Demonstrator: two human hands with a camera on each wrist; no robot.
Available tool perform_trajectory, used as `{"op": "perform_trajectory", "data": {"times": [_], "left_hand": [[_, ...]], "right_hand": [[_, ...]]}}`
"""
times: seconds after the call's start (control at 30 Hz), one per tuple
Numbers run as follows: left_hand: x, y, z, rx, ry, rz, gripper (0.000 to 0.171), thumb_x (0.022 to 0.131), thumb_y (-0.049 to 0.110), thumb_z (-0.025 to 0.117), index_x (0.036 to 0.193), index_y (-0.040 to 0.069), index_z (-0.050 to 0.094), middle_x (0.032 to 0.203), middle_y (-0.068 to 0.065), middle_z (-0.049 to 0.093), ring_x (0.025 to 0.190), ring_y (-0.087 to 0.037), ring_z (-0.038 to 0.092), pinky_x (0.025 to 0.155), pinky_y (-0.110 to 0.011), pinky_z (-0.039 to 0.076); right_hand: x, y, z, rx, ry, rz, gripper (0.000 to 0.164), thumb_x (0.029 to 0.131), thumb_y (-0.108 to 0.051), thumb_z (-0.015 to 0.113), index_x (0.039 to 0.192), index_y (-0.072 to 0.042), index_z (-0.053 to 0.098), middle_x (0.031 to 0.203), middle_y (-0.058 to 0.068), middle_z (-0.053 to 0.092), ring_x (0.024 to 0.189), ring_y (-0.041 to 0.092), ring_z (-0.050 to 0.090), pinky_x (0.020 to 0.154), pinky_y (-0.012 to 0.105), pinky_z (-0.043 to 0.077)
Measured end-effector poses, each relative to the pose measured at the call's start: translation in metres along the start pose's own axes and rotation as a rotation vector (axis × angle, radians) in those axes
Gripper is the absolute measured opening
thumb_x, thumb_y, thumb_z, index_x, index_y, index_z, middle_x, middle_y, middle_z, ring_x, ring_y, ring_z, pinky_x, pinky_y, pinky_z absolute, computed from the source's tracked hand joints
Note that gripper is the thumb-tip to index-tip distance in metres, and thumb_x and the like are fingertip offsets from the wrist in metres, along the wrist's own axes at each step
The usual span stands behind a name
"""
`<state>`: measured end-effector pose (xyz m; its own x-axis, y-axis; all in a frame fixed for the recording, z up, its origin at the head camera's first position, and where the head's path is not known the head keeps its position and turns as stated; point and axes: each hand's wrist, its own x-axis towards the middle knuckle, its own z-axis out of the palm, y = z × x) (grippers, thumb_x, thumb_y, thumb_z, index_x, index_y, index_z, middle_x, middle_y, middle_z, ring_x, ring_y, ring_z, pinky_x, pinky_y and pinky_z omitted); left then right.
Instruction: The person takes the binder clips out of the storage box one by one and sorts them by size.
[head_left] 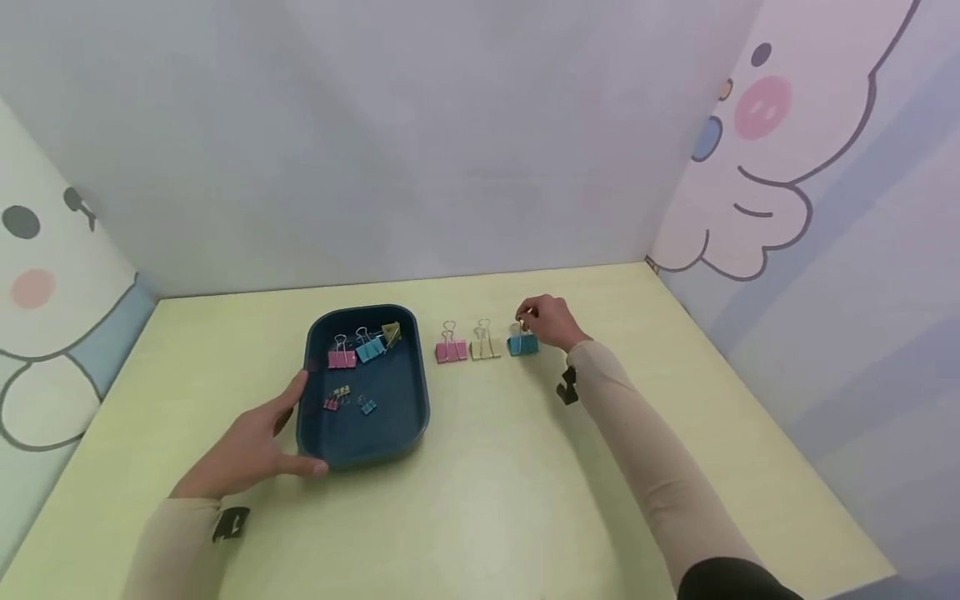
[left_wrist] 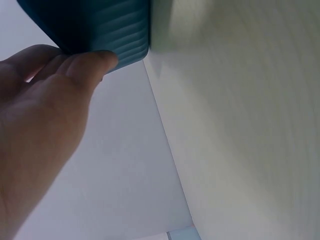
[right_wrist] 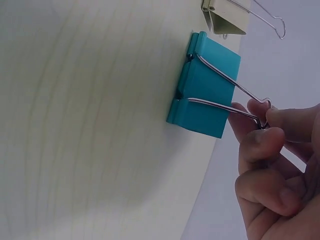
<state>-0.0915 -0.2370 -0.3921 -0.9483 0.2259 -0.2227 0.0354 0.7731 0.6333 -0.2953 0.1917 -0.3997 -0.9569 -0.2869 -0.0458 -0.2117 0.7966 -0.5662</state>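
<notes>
My right hand pinches the wire handles of a teal binder clip between thumb and fingers. The clip stands at the right end of a row, beside a cream binder clip and a pink binder clip. My left hand touches the dark teal tray at its left side and front corner, thumb and fingers spread. In the left wrist view its fingertips lie against the ribbed outer wall. Inside the tray are larger pink, blue and yellow binder clips.
Several tiny binder clips lie toward the front of the tray. The pale wooden table meets a grey back wall. Side panels with cartoon animals flank it left and right.
</notes>
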Motion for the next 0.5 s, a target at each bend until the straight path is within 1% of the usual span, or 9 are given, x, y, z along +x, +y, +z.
{"op": "perform_trajectory", "data": {"times": [0.1,0.17,0.2,0.3,0.37,0.4,0.43,0.5], "left_hand": [[0.004,0.006,-0.001,-0.008,0.002,0.012,0.138,0.067,0.053,0.089,0.162,0.017,-0.004,0.168,-0.025,0.012,0.145,-0.056,0.029,0.113,-0.064,0.037],[0.010,0.011,-0.003,-0.008,0.005,0.025,0.138,0.067,0.054,0.090,0.162,0.019,-0.004,0.169,-0.022,0.011,0.147,-0.054,0.028,0.115,-0.064,0.035],[0.014,0.013,-0.005,-0.006,0.007,0.033,0.138,0.066,0.054,0.090,0.162,0.020,-0.004,0.169,-0.020,0.010,0.149,-0.053,0.026,0.116,-0.065,0.034],[0.023,0.022,-0.010,0.009,0.009,0.052,0.139,0.065,0.054,0.090,0.162,0.024,-0.005,0.170,-0.016,0.010,0.152,-0.049,0.022,0.118,-0.066,0.031],[0.027,0.027,-0.012,0.019,0.009,0.056,0.139,0.065,0.054,0.091,0.162,0.026,-0.004,0.170,-0.014,0.010,0.154,-0.047,0.020,0.118,-0.066,0.031],[0.028,0.029,-0.013,0.019,0.007,0.055,0.139,0.065,0.054,0.091,0.162,0.026,-0.004,0.171,-0.013,0.010,0.154,-0.046,0.019,0.118,-0.066,0.030],[0.029,0.031,-0.014,0.019,0.002,0.052,0.138,0.065,0.054,0.091,0.162,0.026,-0.004,0.171,-0.012,0.009,0.155,-0.044,0.019,0.119,-0.066,0.030],[0.029,0.034,-0.014,0.014,-0.004,0.048,0.138,0.065,0.053,0.091,0.162,0.025,-0.002,0.171,-0.011,0.008,0.155,-0.043,0.018,0.119,-0.064,0.031]], "right_hand": [[-0.003,0.003,-0.010,0.021,0.008,0.015,0.026,0.102,-0.011,0.051,0.117,-0.001,0.071,0.098,0.017,0.076,0.059,0.014,0.061,0.054,0.022,0.049],[-0.006,0.004,-0.021,0.032,0.043,0.024,0.029,0.103,-0.014,0.051,0.122,-0.001,0.068,0.103,0.020,0.075,0.055,0.019,0.063,0.054,0.027,0.054],[-0.009,0.005,-0.027,0.029,0.073,0.032,0.030,0.104,-0.016,0.051,0.125,-0.001,0.067,0.105,0.021,0.074,0.057,0.023,0.065,0.056,0.030,0.055],[-0.016,0.002,-0.044,0.014,0.191,0.038,0.032,0.103,-0.021,0.052,0.126,-0.002,0.065,0.111,0.023,0.072,0.076,0.031,0.069,0.069,0.039,0.057],[-0.021,-0.001,-0.051,0.008,0.264,0.026,0.032,0.103,-0.022,0.053,0.124,-0.002,0.066,0.113,0.023,0.072,0.085,0.036,0.067,0.077,0.044,0.055],[-0.024,-0.004,-0.054,0.005,0.292,0.012,0.031,0.102,-0.022,0.053,0.122,-0.002,0.067,0.113,0.022,0.072,0.088,0.035,0.065,0.079,0.045,0.052],[-0.026,-0.007,-0.056,0.010,0.310,-0.006,0.031,0.103,-0.022,0.053,0.121,-0.002,0.068,0.113,0.022,0.072,0.090,0.036,0.064,0.081,0.046,0.051],[-0.029,-0.015,-0.057,0.017,0.317,-0.053,0.029,0.103,-0.022,0.053,0.117,-0.003,0.069,0.111,0.020,0.072,0.090,0.035,0.063,0.082,0.045,0.050]]}}
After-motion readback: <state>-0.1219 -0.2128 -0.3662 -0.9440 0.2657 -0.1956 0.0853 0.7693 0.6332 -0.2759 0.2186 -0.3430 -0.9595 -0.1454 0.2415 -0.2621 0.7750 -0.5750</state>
